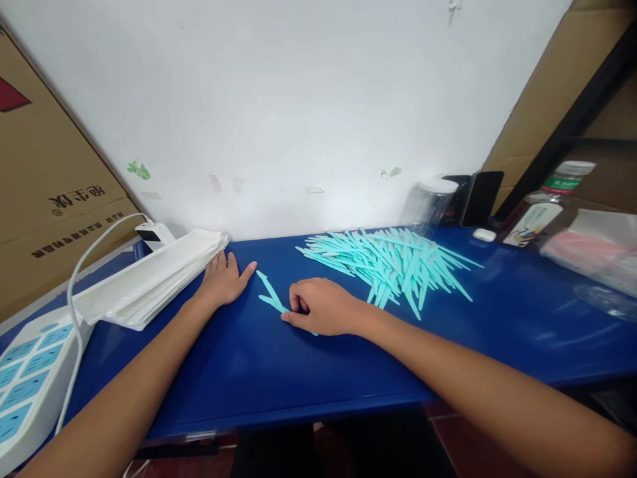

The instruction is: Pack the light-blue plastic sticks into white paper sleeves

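Note:
My left hand [223, 279] lies open, palm down, its fingers by the end of a stack of white paper or plastic sleeves [154, 285] and its thumb stretched out to the right. Whether those fingers press on the stack is hard to tell. Between my hands are a few slim turquoise plastic sticks [271, 292], shaped like eyebrow razors, crossing each other on the blue table [239, 378]. My right hand [323, 305] is curled over their near ends, thumb and fingers closed around them; the grip is partly hidden. Right behind it spreads a big loose pile of the same sticks [393, 262].
A white power strip [44, 358] with a cable and a small white device [155, 234] stand at left, beside a cardboard box [54, 166]. At the back right are a clear jar [430, 206], phones [480, 198], a white earbud case [484, 235], a bottle [537, 206] and a tissue pack [592, 249].

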The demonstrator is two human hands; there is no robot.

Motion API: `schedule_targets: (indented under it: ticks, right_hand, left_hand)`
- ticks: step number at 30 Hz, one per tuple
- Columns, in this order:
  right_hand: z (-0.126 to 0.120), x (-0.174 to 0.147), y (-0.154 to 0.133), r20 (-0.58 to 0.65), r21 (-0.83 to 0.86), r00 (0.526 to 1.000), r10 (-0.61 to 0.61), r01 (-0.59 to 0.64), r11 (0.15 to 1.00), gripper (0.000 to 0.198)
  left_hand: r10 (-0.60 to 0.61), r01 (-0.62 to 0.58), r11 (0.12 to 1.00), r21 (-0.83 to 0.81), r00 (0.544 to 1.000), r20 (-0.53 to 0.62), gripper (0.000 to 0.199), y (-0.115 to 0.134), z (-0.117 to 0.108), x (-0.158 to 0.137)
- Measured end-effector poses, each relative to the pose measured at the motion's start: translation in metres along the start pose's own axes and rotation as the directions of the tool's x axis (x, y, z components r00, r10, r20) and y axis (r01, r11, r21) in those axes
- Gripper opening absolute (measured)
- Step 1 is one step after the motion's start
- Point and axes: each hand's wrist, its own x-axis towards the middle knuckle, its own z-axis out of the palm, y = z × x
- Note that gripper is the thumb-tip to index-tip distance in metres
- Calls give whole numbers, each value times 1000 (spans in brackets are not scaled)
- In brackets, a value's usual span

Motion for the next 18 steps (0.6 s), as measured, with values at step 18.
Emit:
schedule_targets:
  ticks: [18]
  right_hand:
    - [-18, 6, 21, 60, 91, 994, 87, -92, 992, 25]
  left_hand:
    - [-147, 143, 985, 92, 988, 41, 96, 23, -22, -25]
